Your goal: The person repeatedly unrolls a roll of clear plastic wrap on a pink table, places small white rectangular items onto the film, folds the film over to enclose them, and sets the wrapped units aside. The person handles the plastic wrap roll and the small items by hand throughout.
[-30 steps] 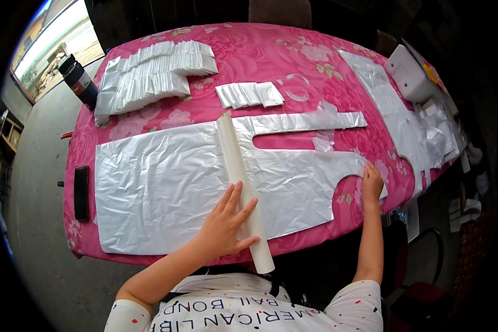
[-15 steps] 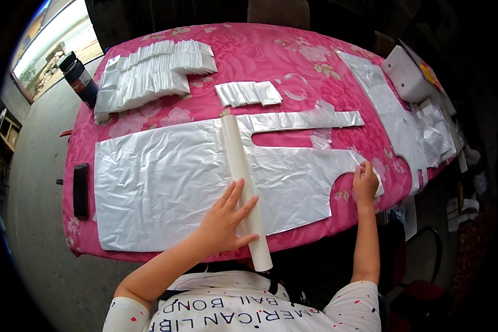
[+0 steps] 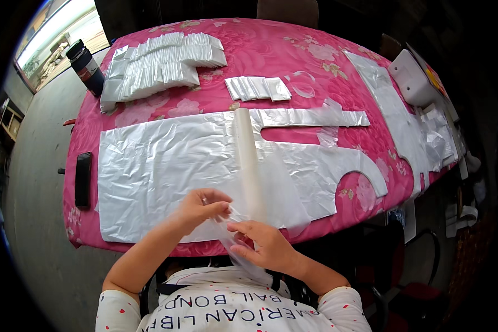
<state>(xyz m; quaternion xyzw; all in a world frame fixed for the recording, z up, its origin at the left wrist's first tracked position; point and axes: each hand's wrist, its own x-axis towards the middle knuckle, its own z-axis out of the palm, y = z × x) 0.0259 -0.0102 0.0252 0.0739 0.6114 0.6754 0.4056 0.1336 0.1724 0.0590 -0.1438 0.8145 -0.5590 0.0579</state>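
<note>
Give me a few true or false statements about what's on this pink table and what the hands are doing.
1. Both hands pinch a piece of thin clear plastic film at the near table edge. True: left hand, right hand.
2. The long pale roll lies across the large silver sheet. True.
3. The dark bottle stands at the right end of the table. False: it stands at the far left corner.
4. The black flat device rests on the stack of folded bags. False: it lies on the pink tablecloth, at the left edge.

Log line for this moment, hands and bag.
left hand: pinching plastic bag | right hand: gripping same bag | flattened bags: on pink table
</note>
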